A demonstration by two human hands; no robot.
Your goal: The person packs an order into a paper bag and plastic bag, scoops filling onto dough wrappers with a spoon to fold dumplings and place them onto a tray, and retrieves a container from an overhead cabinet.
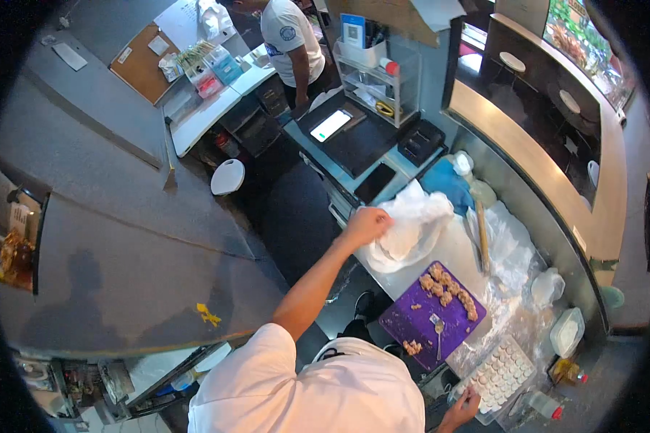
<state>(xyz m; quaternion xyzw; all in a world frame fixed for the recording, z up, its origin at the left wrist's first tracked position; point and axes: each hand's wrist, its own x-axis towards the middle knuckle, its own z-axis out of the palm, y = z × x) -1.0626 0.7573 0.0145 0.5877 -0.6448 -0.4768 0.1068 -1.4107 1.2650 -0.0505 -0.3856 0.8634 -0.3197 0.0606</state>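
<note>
My left hand [368, 225] is at the edge of a white cloth or bag [412, 220] on the steel counter, its fingers curled together; whether they pinch the material is hidden. My right hand [466, 405] is beside the left edge of a tray [500, 377] filled with rows of small white dough pieces, its fingers partly bent. Between the hands, a purple board [426, 325] bears clumps of minced filling [448, 287] and a metal spoon [439, 329].
A rolling pin [482, 238], plastic bags [509, 249] and flour lie along the counter. A bottle with a red cap [545, 405] stands near the tray. Beyond are a lit phone [331, 126], a shelf [380, 83], a white stool [227, 177] and another person [290, 43].
</note>
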